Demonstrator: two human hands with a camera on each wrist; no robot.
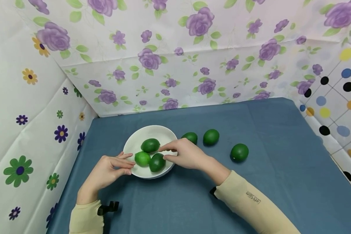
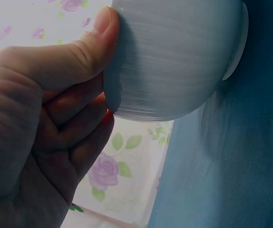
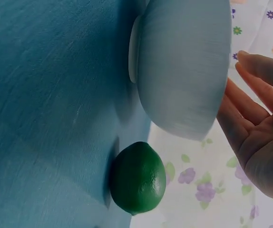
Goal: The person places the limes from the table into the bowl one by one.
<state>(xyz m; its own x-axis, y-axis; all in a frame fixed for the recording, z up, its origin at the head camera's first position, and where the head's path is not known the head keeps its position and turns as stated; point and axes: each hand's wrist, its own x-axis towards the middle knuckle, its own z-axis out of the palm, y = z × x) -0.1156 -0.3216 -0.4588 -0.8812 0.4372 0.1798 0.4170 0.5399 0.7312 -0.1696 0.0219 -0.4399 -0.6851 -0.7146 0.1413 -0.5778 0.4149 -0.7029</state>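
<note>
A white bowl (image 1: 150, 176) stands on the table with three limes inside. One is a bright green lime (image 1: 142, 159); behind it lies a dark green lime (image 1: 150, 145), and another dark lime (image 1: 157, 162) rests at the front right. My left hand (image 1: 109, 170) pinches the bowl's left rim, thumb outside against the wall in the left wrist view. Over the right rim reaches my right hand (image 1: 187, 153), fingers loosely bent and thumb tip beside the front dark lime. In the right wrist view, that hand (image 3: 265, 123) shows nothing gripped between thumb and fingers.
Right of the bowl are three more dark limes: one lime (image 1: 190, 137) partly behind my right hand, a second lime (image 1: 211, 137), and a third lime (image 1: 239, 152) farther right. Flowered cloth (image 1: 152, 81) walls the back of the blue-covered table (image 1: 280, 182).
</note>
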